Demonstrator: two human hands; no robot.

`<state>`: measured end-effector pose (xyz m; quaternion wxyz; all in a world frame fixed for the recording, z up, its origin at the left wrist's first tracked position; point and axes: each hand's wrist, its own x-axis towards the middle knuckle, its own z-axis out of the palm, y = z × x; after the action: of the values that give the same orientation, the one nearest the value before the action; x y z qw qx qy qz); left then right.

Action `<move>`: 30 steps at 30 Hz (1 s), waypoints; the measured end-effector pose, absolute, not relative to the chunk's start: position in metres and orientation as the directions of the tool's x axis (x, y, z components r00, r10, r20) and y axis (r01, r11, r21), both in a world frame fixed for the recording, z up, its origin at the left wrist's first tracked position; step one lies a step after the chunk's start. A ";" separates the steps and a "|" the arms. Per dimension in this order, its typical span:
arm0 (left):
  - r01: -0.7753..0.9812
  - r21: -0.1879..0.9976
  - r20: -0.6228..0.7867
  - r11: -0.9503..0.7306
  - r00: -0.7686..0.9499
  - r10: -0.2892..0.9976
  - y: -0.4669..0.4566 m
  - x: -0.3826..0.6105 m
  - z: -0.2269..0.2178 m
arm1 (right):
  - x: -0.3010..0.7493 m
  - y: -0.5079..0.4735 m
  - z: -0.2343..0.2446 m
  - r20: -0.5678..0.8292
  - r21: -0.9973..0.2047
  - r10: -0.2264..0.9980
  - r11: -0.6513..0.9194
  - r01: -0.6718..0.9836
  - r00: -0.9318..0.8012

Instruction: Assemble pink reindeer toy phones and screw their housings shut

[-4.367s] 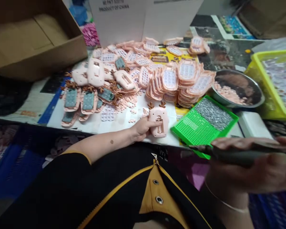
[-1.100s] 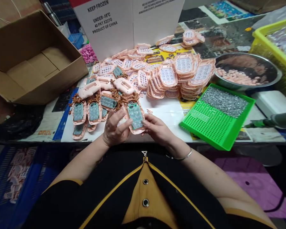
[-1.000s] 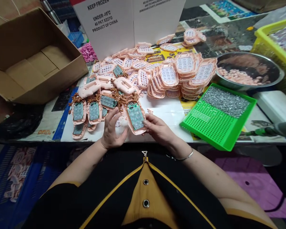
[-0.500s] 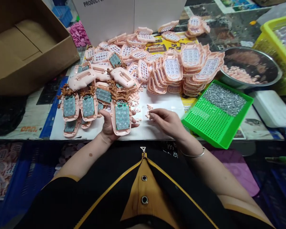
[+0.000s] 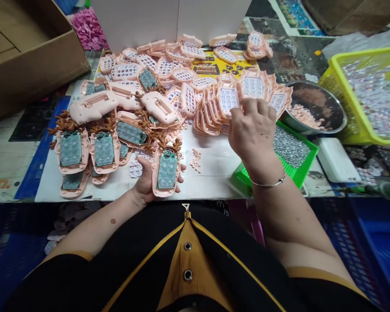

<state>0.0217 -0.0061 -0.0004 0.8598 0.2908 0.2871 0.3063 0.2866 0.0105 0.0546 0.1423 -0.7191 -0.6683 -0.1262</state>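
Note:
My left hand (image 5: 145,180) is closed around a pink toy-phone shell (image 5: 168,172) with a green circuit board inside and brown antlers at the top. The open back of this shell faces up, and my fingers show past its right edge. My right hand (image 5: 254,128) is at the front of the stacked pink keypad shells (image 5: 254,84), with its fingers bent. Its fingertips are hidden, so what it grips does not show. On the white sheet between my hands lie small pink plastic pieces (image 5: 195,160).
Several board-fitted shells (image 5: 70,149) lie at the left, near a cardboard box (image 5: 65,60). At the right are a green tray (image 5: 307,162) of small metal parts, a steel bowl (image 5: 339,117) of pink pieces, a white box (image 5: 338,160) and a yellow basket (image 5: 341,78).
My right hand has moved from the small pink pieces up and right to the stacked keypad shells. My left hand still holds its shell. The whole view has shifted slightly.

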 end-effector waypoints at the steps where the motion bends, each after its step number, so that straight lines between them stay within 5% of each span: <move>1: -0.386 0.657 -0.296 0.647 0.658 0.693 -0.006 0.021 -0.002 | 0.290 0.014 0.055 0.353 0.017 0.934 -0.069 0.997 0.059; 4: -0.463 0.591 -0.219 0.660 0.696 0.684 -0.004 0.018 -0.009 | 0.299 0.016 0.049 0.419 0.119 0.908 -0.054 0.991 0.000; 9: -0.496 0.572 -0.144 0.654 0.724 0.675 -0.003 0.017 -0.010 | 0.303 -0.002 0.037 0.617 0.091 0.785 -0.003 0.996 -0.054; 22: -0.657 0.680 -0.057 0.324 0.393 0.918 -0.006 0.032 0.031 | 0.219 -0.072 0.017 0.650 0.214 0.607 0.431 0.877 -0.457; 26: -0.687 0.679 0.019 0.258 0.367 0.930 -0.010 0.032 0.035 | 0.219 -0.081 0.008 0.728 -0.072 0.581 0.593 0.802 -0.365; 28: -0.691 0.672 0.018 0.267 0.376 0.926 -0.012 0.032 0.035 | 0.220 -0.082 0.006 0.694 -0.464 0.708 0.578 0.671 -0.130; 30: -0.698 0.667 0.019 0.260 0.364 0.931 -0.014 0.031 0.033 | 0.220 -0.082 0.003 0.406 -0.886 0.909 0.368 0.282 0.090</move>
<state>0.0306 -0.0136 0.0326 0.7695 0.2999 0.1939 0.5294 0.2199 -0.0817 0.0030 0.5555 -0.4864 -0.6125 0.2821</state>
